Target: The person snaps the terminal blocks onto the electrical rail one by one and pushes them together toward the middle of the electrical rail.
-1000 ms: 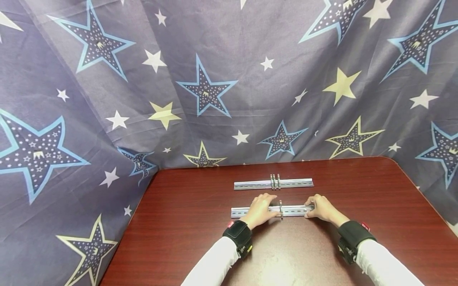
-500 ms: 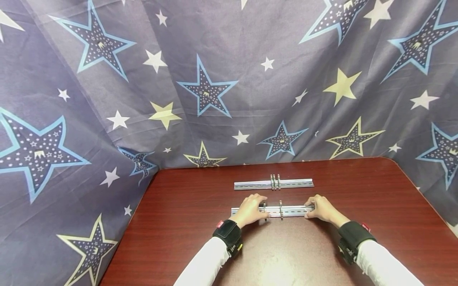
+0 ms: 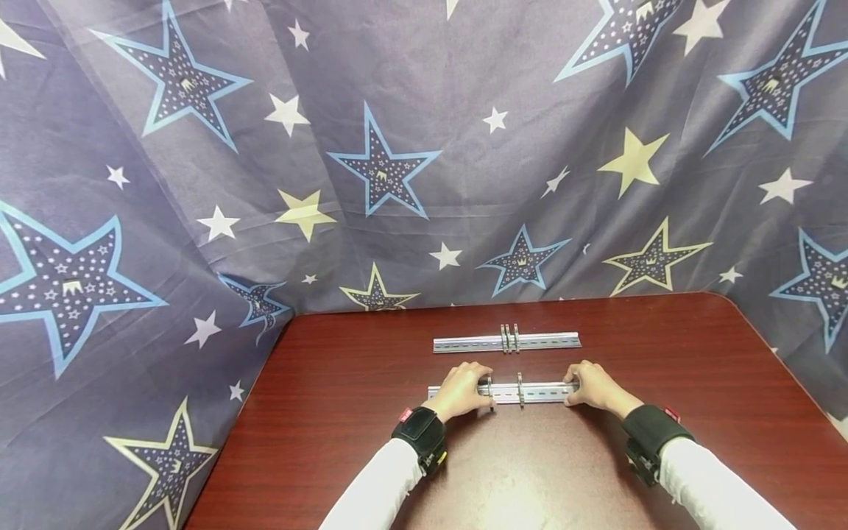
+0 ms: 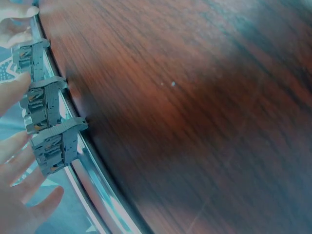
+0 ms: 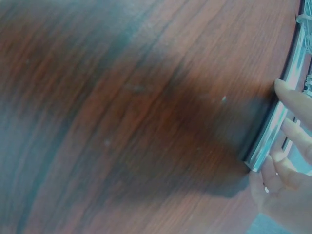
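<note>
A slotted metal DIN rail (image 3: 546,392) lies across the table, nearer the person. Upright on it, one thin grey terminal block (image 3: 520,389) stands between the hands. My left hand (image 3: 457,391) has its thumb and forefinger on either side of another terminal block (image 3: 490,391), pinching it. The left wrist view shows a third terminal block (image 4: 58,146), hidden under that hand from the head. My right hand (image 3: 592,386) grips the rail's right end, its thumb (image 5: 295,100) along the front edge and its fingers beneath the end in the right wrist view.
Behind lies a second DIN rail (image 3: 550,340) parallel to the first, with three terminal blocks (image 3: 509,338) grouped near its middle. Both rest on a reddish-brown wooden table (image 3: 344,412). A grey star-patterned cloth (image 3: 424,184) hangs along the table's back and sides.
My left hand has shifted left along the near rail, uncovering the terminal block now between its thumb and forefinger. The right hand stays at the rail's end, almost unmoved.
</note>
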`<state>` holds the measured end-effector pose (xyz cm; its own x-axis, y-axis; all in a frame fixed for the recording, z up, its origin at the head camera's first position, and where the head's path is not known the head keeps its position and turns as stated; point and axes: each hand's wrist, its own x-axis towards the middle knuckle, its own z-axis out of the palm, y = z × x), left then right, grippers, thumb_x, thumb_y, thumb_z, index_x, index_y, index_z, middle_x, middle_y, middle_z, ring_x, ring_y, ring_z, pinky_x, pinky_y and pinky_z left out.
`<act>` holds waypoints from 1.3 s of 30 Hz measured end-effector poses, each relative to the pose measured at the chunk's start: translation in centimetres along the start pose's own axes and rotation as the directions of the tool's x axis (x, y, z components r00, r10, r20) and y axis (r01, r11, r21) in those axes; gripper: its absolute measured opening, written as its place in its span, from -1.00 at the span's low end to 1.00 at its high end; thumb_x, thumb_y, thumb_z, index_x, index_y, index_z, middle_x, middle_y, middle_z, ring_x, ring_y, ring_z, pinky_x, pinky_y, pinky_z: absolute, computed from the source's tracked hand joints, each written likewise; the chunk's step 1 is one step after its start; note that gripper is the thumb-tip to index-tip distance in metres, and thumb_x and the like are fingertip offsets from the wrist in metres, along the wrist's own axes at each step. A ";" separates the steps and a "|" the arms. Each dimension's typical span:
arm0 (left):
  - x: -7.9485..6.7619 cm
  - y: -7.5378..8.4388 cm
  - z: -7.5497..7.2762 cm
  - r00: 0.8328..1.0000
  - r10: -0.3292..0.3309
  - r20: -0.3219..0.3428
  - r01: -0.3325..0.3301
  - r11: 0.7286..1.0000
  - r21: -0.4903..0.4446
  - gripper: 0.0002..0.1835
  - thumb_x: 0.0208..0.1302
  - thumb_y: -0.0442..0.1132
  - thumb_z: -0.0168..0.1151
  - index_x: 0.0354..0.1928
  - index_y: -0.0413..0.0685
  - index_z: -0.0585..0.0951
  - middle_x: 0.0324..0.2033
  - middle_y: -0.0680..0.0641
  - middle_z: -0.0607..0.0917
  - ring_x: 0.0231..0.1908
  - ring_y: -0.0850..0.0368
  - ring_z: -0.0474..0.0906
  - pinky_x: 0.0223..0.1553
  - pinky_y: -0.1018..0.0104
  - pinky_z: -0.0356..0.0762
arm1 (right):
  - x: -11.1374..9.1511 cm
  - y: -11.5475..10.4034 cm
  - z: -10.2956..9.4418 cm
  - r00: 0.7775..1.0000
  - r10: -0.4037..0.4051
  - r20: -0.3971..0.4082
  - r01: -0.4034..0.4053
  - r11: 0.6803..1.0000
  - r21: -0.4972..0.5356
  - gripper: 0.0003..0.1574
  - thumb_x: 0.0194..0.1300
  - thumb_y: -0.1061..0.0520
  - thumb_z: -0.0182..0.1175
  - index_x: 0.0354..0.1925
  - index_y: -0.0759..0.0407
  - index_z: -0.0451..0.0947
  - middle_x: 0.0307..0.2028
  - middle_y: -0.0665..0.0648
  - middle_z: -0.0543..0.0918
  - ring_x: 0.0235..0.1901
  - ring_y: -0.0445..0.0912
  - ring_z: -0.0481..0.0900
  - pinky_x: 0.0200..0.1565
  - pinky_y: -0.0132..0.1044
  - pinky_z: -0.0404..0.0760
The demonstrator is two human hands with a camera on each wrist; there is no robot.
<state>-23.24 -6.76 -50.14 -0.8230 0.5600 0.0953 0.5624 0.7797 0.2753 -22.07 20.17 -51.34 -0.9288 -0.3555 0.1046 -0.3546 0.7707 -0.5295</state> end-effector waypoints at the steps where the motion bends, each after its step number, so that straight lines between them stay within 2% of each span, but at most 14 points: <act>1: 0.0 -0.1 0.0 1.000 0.001 -0.002 -0.001 1.000 0.003 -0.43 -0.20 -0.05 0.35 -0.05 -0.13 0.53 -0.17 -0.03 0.60 -0.14 0.09 0.47 -0.09 0.26 0.33 | 0.0 0.0 0.0 1.000 -0.007 0.000 0.007 1.000 -0.007 -0.62 -0.41 0.18 0.44 -0.52 0.28 0.52 -0.55 0.09 0.53 -0.48 -0.09 0.40 -0.40 -0.19 0.38; 12: 0.5 0.5 -0.2 1.000 -0.001 0.011 0.001 1.000 -0.020 -0.50 -0.21 -0.11 0.38 -0.13 -0.15 0.56 -0.26 -0.01 0.63 -0.19 0.11 0.50 -0.13 0.28 0.36 | 0.1 0.0 -0.2 1.000 0.000 0.014 0.000 1.000 -0.018 -0.61 -0.41 0.17 0.44 -0.53 0.26 0.50 -0.56 0.07 0.52 -0.49 -0.10 0.38 -0.39 -0.19 0.37; 21: 0.8 1.2 0.3 1.000 -0.010 0.010 0.011 1.000 -0.015 -0.49 -0.20 -0.10 0.37 -0.11 -0.13 0.56 -0.25 0.01 0.63 -0.18 0.13 0.50 -0.11 0.31 0.35 | 0.1 0.0 -0.1 1.000 -0.009 0.016 0.009 1.000 -0.010 -0.61 -0.40 0.17 0.44 -0.53 0.26 0.50 -0.56 0.06 0.52 -0.49 -0.11 0.37 -0.39 -0.18 0.37; 29: 1.1 1.9 0.4 1.000 -0.021 0.013 0.021 0.999 -0.035 -0.47 -0.19 -0.10 0.37 -0.09 -0.14 0.55 -0.23 -0.01 0.62 -0.17 0.12 0.49 -0.09 0.32 0.34 | 0.2 0.2 -0.1 1.000 0.015 0.027 -0.015 1.000 -0.008 -0.62 -0.40 0.17 0.44 -0.52 0.24 0.50 -0.53 0.07 0.53 -0.47 -0.10 0.39 -0.38 -0.18 0.38; 39: 1.8 2.7 0.8 1.000 -0.007 0.008 0.007 1.000 -0.028 -0.48 -0.18 -0.12 0.37 -0.09 -0.14 0.55 -0.22 -0.02 0.61 -0.17 0.12 0.50 -0.12 0.34 0.36 | 0.2 0.3 -0.1 1.000 0.003 0.024 -0.003 1.000 -0.003 -0.62 -0.40 0.18 0.44 -0.52 0.25 0.51 -0.54 0.07 0.54 -0.48 -0.11 0.40 -0.37 -0.18 0.39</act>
<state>-23.12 -3.47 -50.01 -0.8262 0.5569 0.0855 0.5541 0.7756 0.3023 -22.44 20.40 -51.41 -0.9269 -0.3660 0.0827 -0.3524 0.7734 -0.5269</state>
